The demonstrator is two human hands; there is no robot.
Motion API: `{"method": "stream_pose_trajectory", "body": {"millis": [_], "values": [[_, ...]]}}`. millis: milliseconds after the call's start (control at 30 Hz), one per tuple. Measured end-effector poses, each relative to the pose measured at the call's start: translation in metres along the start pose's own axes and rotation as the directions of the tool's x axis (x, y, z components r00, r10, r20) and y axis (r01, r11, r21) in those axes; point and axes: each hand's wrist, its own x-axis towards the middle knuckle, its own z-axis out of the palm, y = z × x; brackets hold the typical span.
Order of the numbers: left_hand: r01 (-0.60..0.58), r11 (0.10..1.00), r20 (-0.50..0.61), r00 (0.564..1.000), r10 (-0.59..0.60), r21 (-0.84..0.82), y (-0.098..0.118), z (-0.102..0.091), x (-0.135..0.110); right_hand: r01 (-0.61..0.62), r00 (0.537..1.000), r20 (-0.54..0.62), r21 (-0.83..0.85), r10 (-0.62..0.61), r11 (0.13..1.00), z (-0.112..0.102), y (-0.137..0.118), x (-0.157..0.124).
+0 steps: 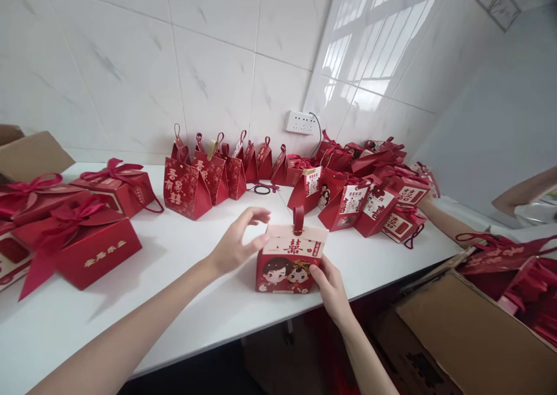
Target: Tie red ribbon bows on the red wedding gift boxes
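A small red gift box (288,261) with a cartoon couple on its front and a pink flap with a red loop on top stands near the front edge of the white table (183,319). My left hand (237,241) is at the box's left top corner, thumb on the flap and fingers curled apart above it. My right hand (331,285) grips the box's lower right corner from the front.
Several red triangular gift bags (204,177) line the wall, more boxes (369,200) crowd the right. Large ribboned red boxes (82,238) lie left. Another person's arm (448,224) reaches in at right. An open cardboard carton (474,331) sits below right.
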Motion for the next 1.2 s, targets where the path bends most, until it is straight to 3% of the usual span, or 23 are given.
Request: {"method": "stream_pose_trajectory", "body": {"millis": [67,167,267,400,667,867,1067,1200], "values": [[0.010,1.000,0.113,0.994,-0.011,0.013,0.017,-0.007,0.024,0.016,1.000,0.008,0.014,-0.016,1.000,0.000,0.000,0.000],[0.059,0.974,0.335,0.933,-0.133,0.221,0.045,-0.015,0.056,0.036,0.999,0.016,0.043,-0.037,0.998,0.001,0.000,0.001],[0.061,0.931,0.383,0.900,-0.207,0.360,0.062,-0.016,0.075,0.018,0.999,0.035,0.080,-0.021,0.997,0.001,-0.001,0.001],[0.071,0.955,0.432,0.880,-0.196,0.288,0.066,-0.013,0.080,-0.010,0.999,0.054,0.123,0.003,0.992,0.002,-0.003,0.000],[0.117,0.980,0.308,0.937,-0.163,0.164,0.059,-0.006,0.072,-0.021,0.999,0.042,0.150,0.014,0.988,0.000,-0.002,-0.005],[0.177,0.980,0.220,0.956,-0.194,0.094,0.049,-0.001,0.071,-0.011,0.999,-0.027,0.296,0.020,0.955,-0.007,-0.001,-0.011],[0.202,0.978,0.205,0.957,-0.207,0.046,0.048,0.001,0.070,-0.114,0.982,-0.108,0.323,0.156,0.939,-0.005,-0.018,-0.022],[0.212,0.977,0.185,0.959,-0.215,0.034,0.053,0.000,0.069,-0.176,0.970,-0.122,0.240,0.210,0.955,-0.007,-0.036,-0.027]]}}
